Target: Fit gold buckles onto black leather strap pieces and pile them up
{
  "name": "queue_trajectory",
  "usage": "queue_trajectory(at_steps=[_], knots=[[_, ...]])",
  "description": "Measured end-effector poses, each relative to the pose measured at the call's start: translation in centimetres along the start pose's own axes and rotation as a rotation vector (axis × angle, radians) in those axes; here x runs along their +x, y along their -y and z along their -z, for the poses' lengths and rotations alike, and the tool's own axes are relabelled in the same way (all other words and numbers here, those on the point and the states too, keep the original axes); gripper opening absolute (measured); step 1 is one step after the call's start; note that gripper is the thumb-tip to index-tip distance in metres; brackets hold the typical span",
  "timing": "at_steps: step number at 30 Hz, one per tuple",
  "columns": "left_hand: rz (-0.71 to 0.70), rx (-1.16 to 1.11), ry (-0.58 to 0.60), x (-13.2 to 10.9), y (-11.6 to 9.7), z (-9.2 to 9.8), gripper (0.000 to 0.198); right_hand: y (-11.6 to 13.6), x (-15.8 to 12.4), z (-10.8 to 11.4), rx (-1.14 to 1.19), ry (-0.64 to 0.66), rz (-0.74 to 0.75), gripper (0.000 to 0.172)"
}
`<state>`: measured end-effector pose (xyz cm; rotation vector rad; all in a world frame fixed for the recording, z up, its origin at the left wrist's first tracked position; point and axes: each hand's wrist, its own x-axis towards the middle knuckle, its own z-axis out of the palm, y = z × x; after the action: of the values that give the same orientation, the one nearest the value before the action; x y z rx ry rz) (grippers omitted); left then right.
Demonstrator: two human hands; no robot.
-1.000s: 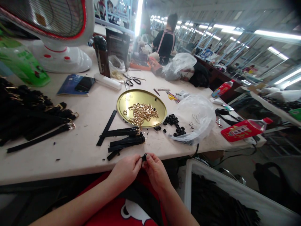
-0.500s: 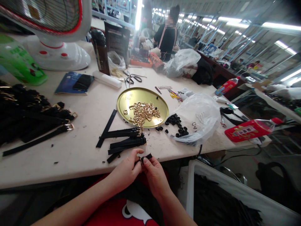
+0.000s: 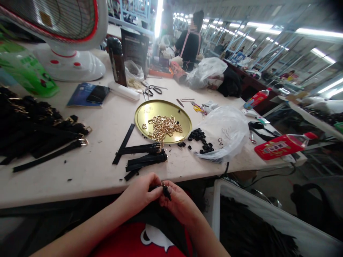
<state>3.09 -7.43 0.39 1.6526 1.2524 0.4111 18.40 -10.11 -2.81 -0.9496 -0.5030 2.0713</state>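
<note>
My left hand and my right hand meet at the table's front edge, both closed on one black strap with a bit of gold metal at its top. Its lower part is hidden by my fingers. Just behind them lie several black straps with gold buckles at their right ends. Beyond these, a round gold tray holds a heap of small gold buckles. Small black loops lie to its right, partly on a clear plastic bag.
A large pile of black straps is at the left, near a white fan. Scissors lie behind the tray. A red bottle lies at the right, above a white bin. A person stands across the table.
The black strap piece has tipped from pointing up and right to pointing down between my hands. My right hand has turned and lowered slightly. The view has shifted a little.
</note>
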Motion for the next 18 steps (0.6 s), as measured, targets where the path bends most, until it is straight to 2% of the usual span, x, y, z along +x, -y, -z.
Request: queue_trajectory(at_steps=[2,6,9,14,16,18], knots=[[-0.016,0.075,-0.010,-0.3,-0.2,0.0,0.016,-0.1,-0.3,0.2,-0.001,0.018,-0.020,0.026],[-0.013,0.099,0.043,-1.0,-0.1,0.2,0.017,-0.2,-1.0,0.4,-0.077,0.003,0.014,0.030],[0.027,0.079,0.074,-1.7,-0.1,0.6,0.016,-0.4,-1.1,0.7,-0.231,-0.094,0.153,0.028],[0.102,-0.110,0.128,-1.9,-0.4,0.3,0.017,-1.3,-0.7,0.7,-0.523,-0.327,0.359,0.026],[0.079,-0.088,0.103,-1.7,-0.3,-0.1,0.016,-1.4,-0.7,0.6,-0.514,-0.350,0.387,0.025],[0.068,-0.060,0.103,-1.4,0.0,-0.2,0.016,-1.2,-0.9,0.5,-0.489,-0.311,0.353,0.031]])
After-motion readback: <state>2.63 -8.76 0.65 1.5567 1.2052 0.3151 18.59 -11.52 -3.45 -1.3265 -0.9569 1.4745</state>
